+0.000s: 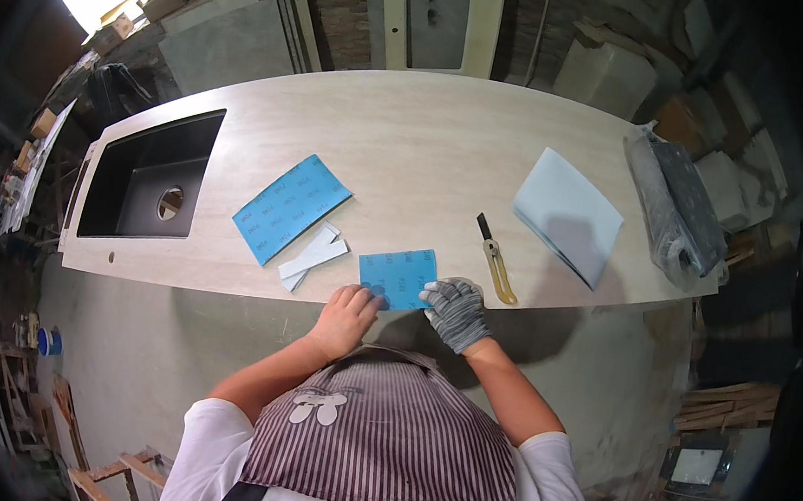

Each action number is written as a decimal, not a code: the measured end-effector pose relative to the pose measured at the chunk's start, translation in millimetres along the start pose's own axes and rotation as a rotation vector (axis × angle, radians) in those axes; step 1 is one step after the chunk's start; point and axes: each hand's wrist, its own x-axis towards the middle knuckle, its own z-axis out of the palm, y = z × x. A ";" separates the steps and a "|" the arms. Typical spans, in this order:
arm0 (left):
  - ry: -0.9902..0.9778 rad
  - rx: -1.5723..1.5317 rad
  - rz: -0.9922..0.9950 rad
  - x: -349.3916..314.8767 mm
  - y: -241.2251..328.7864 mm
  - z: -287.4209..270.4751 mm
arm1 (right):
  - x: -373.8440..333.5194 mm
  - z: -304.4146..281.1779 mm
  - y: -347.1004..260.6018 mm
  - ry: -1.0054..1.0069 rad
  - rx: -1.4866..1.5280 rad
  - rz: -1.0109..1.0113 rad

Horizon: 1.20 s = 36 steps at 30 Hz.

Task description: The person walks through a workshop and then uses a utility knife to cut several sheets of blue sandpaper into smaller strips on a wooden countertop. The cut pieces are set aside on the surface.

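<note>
A small blue sandpaper sheet (399,278) with printing on its back lies at the near edge of the pale countertop (381,137). My bare left hand (348,316) grips its lower left corner, fingers together. My right hand (457,314), in a grey striped glove, pinches its right edge. Left of it and farther off is a larger blue sandpaper sheet or stack (292,207). Crossed white paper strips (315,258) lie between the two. To the right of my gloved hand rests a yellow-handled utility knife (494,266) with a dark blade showing.
A folded pale sheet (569,206) lies on the right. Beyond it, a dark bundle in clear plastic (673,209) sits at the countertop's end. A black sink basin (151,172) is set into the left end. Stone slabs (230,43) lean behind.
</note>
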 end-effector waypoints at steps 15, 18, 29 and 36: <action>0.191 -0.267 -0.174 0.7 -12.1 7.0 | 11.4 -17.1 1.2 -0.265 0.158 0.181; 0.137 -0.343 -0.387 11.6 -10.0 3.2 | 7.3 -3.4 13.1 -0.169 0.268 0.234; 0.044 -0.350 -0.658 25.2 -14.4 11.8 | 42.4 -6.3 -4.9 -0.375 0.313 0.783; -0.120 0.139 -0.093 19.2 6.6 20.9 | 46.0 -7.9 -9.4 -0.410 0.163 0.739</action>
